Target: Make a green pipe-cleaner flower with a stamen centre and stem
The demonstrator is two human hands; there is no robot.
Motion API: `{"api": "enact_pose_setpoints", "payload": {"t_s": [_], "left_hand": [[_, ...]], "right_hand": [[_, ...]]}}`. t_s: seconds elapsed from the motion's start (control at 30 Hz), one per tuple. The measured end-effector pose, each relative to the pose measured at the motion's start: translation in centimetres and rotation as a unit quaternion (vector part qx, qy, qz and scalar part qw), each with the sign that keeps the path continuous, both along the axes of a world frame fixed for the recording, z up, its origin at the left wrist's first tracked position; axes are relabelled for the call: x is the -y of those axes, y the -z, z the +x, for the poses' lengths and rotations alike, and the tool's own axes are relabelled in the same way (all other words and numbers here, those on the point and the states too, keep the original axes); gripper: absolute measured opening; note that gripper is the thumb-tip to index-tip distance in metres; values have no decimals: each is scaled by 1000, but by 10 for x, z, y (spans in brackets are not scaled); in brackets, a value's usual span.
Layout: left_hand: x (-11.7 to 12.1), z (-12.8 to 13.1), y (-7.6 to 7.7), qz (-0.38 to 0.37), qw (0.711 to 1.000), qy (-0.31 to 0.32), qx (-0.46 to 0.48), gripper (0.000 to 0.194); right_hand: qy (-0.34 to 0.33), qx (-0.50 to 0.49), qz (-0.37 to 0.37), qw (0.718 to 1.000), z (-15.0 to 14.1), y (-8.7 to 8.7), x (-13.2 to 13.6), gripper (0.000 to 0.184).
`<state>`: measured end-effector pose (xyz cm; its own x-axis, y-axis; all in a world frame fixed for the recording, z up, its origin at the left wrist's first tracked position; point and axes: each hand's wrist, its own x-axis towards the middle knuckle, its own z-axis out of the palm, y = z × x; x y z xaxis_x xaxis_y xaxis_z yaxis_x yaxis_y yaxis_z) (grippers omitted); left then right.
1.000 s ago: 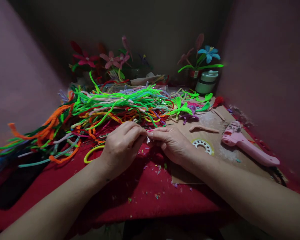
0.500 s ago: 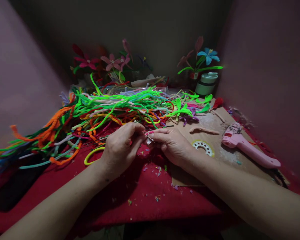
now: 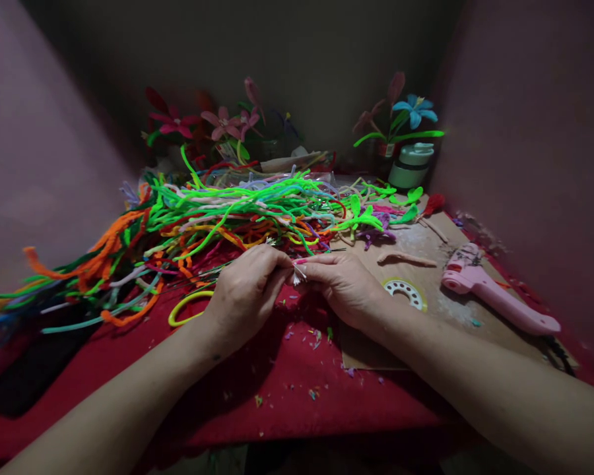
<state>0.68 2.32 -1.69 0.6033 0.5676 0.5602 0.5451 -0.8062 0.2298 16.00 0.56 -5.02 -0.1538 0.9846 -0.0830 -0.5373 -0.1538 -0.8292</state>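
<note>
In the middle of the view, my left hand (image 3: 250, 290) and my right hand (image 3: 349, 287) meet fingertip to fingertip. Both are closed in a pinch on a small bunch of white flower stamens (image 3: 298, 274), whose pale tips fan out below the fingers. Much of the bunch is hidden by the fingertips. Just beyond my left hand lie more white stamens (image 3: 270, 242) and thin dark wires (image 3: 327, 250). A yellow ring-shaped handle (image 3: 191, 309) rests on the cloth beside my left wrist.
A heap of coloured pipe cleaners (image 3: 237, 204) spreads behind my hands. On a brown board (image 3: 366, 349) at the right lie a pink glue gun (image 3: 499, 290), a white tape roll (image 3: 406, 294) and green pipe-cleaner leaves (image 3: 361, 214). Pipe-cleaner flowers (image 3: 416, 112) and a green jar (image 3: 410, 166) stand behind.
My left hand has turned slightly, its fingers drawn more tightly over the stamens. The whole view has shifted a little; the other objects lie as before.
</note>
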Motion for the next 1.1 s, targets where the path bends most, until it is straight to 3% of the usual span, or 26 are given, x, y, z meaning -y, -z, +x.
{"api": "enact_pose_setpoints", "payload": {"t_s": [0.17, 0.33, 0.67, 0.87, 1.1], "left_hand": [[0, 0, 0, -28, 999, -13, 31, 8], [1, 0, 1, 14, 999, 20, 31, 7], [-4, 0, 8, 127, 992, 25, -6, 7], [-7, -8, 15, 171, 982, 52, -57, 16], [-3, -5, 14, 186, 978, 19, -89, 10]], "right_hand": [[2, 2, -7, 1000, 0, -1, 0, 10], [1, 13, -2, 1000, 1, -2, 0, 12], [-10, 19, -22, 1000, 1, -1, 0, 12], [-16, 6, -26, 1000, 1, -3, 0, 12], [-44, -41, -13, 998, 0, 2, 2, 11]]}}
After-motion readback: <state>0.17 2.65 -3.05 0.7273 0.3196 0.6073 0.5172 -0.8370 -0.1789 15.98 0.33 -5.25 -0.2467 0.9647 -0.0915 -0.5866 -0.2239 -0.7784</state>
